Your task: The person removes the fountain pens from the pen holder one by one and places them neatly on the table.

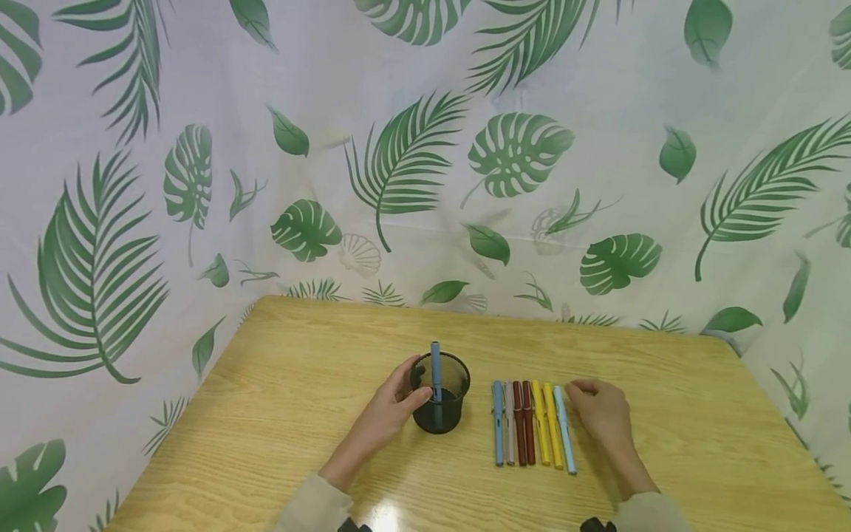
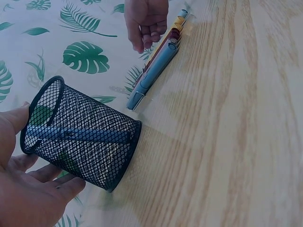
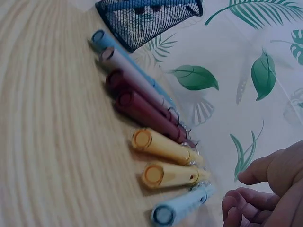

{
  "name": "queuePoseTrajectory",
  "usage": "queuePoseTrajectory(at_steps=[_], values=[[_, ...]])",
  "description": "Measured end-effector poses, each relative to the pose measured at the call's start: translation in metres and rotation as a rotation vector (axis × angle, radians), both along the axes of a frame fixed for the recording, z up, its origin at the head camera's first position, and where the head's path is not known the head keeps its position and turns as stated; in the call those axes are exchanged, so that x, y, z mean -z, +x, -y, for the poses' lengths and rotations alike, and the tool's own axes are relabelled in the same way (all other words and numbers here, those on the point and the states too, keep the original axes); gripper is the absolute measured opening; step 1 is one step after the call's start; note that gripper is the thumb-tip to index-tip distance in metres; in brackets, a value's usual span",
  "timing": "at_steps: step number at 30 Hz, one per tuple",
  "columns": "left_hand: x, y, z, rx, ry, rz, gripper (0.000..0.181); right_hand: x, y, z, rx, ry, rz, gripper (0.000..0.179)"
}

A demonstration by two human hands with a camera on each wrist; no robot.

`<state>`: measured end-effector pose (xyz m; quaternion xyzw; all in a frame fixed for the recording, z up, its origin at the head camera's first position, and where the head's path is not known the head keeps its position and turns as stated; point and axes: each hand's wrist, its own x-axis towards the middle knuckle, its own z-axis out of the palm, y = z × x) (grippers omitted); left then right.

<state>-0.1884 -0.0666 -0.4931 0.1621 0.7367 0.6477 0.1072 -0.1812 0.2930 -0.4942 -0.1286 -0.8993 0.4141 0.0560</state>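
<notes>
My left hand (image 1: 391,405) grips a black mesh pen cup (image 1: 453,411), thumb at the rim and fingers round its far side. A blue pen (image 1: 436,363) stands inside the cup, its top above the rim. Just right of the row of pens is my right hand (image 1: 601,412), fingers loosely bent. In the right wrist view its thumb and fingers (image 3: 258,172) are apart with nothing between them. Nearest to it lies a light blue pen (image 1: 565,432), beside two yellow pens (image 1: 541,425), two dark red pens (image 1: 520,425), a greyish-pink pen (image 1: 510,428) and another blue pen (image 1: 498,428).
The wooden table (image 1: 299,355) carries the cup and the pens, which lie side by side to the cup's right. Behind the table hangs a white cloth (image 1: 412,266) with green leaf prints.
</notes>
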Motion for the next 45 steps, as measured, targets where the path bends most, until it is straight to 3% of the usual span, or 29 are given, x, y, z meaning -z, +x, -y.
queuePoseTrajectory(at_steps=[12,22,32,45], values=[[0.0,0.0,0.001,-0.002,-0.011,-0.008,0.074,-0.022,-0.006,0.035,-0.069,-0.181,-0.027,0.041],[0.0,0.0,0.001,0.008,0.007,-0.003,0.071,-0.036,-0.016,0.077,-0.119,-0.243,-0.044,0.039],[-0.001,0.0,0.0,0.014,0.008,-0.006,0.07,-0.046,-0.02,0.122,-0.209,-0.328,-0.112,0.03],[0.0,-0.001,0.0,0.023,0.028,-0.006,0.075,-0.043,-0.03,0.164,-0.29,-0.201,-0.234,0.033]])
